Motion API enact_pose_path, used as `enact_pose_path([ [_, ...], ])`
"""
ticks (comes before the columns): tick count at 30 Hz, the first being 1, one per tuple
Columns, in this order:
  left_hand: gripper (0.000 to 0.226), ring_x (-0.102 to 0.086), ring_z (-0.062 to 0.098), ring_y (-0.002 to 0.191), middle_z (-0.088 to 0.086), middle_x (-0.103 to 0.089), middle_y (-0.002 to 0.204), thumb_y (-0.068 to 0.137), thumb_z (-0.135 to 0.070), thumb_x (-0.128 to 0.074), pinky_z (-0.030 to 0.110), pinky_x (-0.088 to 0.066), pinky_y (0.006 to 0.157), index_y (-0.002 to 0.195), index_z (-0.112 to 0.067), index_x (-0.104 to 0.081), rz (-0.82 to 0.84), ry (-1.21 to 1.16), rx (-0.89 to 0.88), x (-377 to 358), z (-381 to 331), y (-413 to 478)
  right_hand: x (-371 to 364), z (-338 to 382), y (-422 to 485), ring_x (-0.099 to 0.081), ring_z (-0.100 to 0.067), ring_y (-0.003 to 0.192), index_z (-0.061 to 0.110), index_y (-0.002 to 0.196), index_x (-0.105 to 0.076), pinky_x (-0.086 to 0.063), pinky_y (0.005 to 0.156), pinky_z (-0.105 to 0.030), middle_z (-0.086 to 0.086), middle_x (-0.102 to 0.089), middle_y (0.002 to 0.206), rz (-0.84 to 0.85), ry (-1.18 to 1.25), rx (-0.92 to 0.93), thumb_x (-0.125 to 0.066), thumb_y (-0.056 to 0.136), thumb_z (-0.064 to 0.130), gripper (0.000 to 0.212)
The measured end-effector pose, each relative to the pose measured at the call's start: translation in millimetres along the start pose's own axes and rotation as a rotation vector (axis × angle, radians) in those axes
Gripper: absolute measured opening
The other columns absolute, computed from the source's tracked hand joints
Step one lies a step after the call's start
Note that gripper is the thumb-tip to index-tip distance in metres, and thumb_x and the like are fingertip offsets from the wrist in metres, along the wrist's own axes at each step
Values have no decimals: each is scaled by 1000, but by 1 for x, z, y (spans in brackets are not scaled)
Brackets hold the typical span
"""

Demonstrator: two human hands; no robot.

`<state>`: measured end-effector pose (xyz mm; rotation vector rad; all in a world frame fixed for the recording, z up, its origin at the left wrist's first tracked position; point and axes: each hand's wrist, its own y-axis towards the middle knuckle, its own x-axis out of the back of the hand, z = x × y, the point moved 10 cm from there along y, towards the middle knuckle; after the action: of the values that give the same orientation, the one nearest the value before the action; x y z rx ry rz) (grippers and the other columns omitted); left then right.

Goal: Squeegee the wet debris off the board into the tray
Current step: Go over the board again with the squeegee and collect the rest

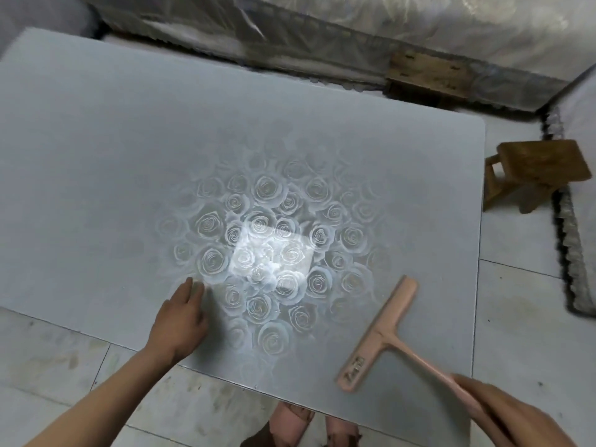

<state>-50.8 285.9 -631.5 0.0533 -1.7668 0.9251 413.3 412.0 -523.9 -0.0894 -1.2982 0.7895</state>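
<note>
Two hands are over the board [96,156], a big pale slab lying flat on the floor [522,333] and printed with roses [264,188] around its middle (a bright square of glare [274,256] sits on them).

The squeegee [382,334] is pink and T-shaped. It is over the near right part of the board, close to the near edge. On the near end of its head there is a small dark label [354,366], but the marks on it are too blurred to read.

The head's long axis runs on a diagonal from near left to far right. Its far end points toward the board's right edge and the stool [535,172] beyond. The handle leaves the middle of the head at a right angle and runs toward the near right. Whether the blade touches the board cannot be told.

The right hand [506,414] has its fingers wrapped round the end of the handle. The left hand [182,312] lies palm down on the board with straight fingers close together, gripping nothing, and its tips reach the edge of the roses. It is well apart from the squeegee.

The wooden stool stands on the floor off the board's right side. A mattress [354,30] wrapped in plastic runs along the far side, with a wooden block [429,72] against it. Pink slippers [293,421] show at the near edge.
</note>
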Motion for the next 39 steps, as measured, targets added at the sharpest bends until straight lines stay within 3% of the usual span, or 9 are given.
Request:
enact_pose_path([
  [3,48,-44,30,123,13,-41,140,88,-14,-46,37,-40,98,135,-6,-39,51,20,41,-11,1,1,-23,25,39,-53,5,112,60,138,-21,-41,88,-13,35,-43,131,107,-148,207,-31,96,53,43],
  [5,42,-45,30,122,12,-39,141,89,-10,-43,39,-40,99,131,-4,-42,141,-16,93,-25,1,-1,-57,74,85,-56,-14,113,48,146,-12,-45,89,-28,16,-44,133,277,-256,285,-31,99,37,51],
  [9,40,-39,33,130,15,-23,152,84,-1,-43,46,-36,103,125,-2,-41,222,-134,148,-41,2,-1,-65,194,148,-60,-34,90,31,130,-35,-40,66,-37,-5,-56,102,152,-213,464,-35,100,34,31],
  [18,73,-28,17,143,-6,-11,160,84,1,-44,27,-32,107,150,-22,-25,131,-236,107,-29,22,-9,-21,91,103,-59,-19,102,50,137,-17,-43,81,-33,10,-52,111,232,-327,281,-22,97,46,41],
  [24,58,-32,19,140,1,-35,152,89,8,-38,30,-24,114,143,-12,-40,-107,-573,183,-12,47,-14,-63,244,168,-60,-32,87,29,123,-35,-33,64,-33,-5,-56,94,121,-175,415,-34,98,30,25],
  [27,61,-27,23,143,5,-27,156,86,7,-42,34,-23,116,145,-10,-38,-200,-475,250,6,78,-17,-48,280,179,-59,-32,83,27,117,-37,-33,62,-33,-2,-50,85,86,-170,461,-35,98,31,19],
  [31,62,-21,28,144,11,-13,159,89,-5,-44,34,-25,113,148,-7,-27,-125,-361,375,8,119,-22,-25,236,148,-60,-25,95,43,126,-22,-43,73,-37,5,-56,101,144,-190,375,-27,96,45,30],
  [34,58,-24,29,143,16,-15,157,91,-11,-43,32,-29,109,147,-6,-27,-53,-335,445,4,141,-29,-57,245,131,-56,-24,112,51,137,-13,-41,86,-35,3,-50,117,322,-292,296,-32,92,38,51],
  [39,43,-42,28,128,12,-42,141,91,-14,-38,32,-38,101,133,-3,-42,19,-360,427,-6,170,-23,-92,371,176,-59,-32,97,28,131,-31,-35,69,-34,-8,-57,103,159,-181,422,-38,93,20,40],
])
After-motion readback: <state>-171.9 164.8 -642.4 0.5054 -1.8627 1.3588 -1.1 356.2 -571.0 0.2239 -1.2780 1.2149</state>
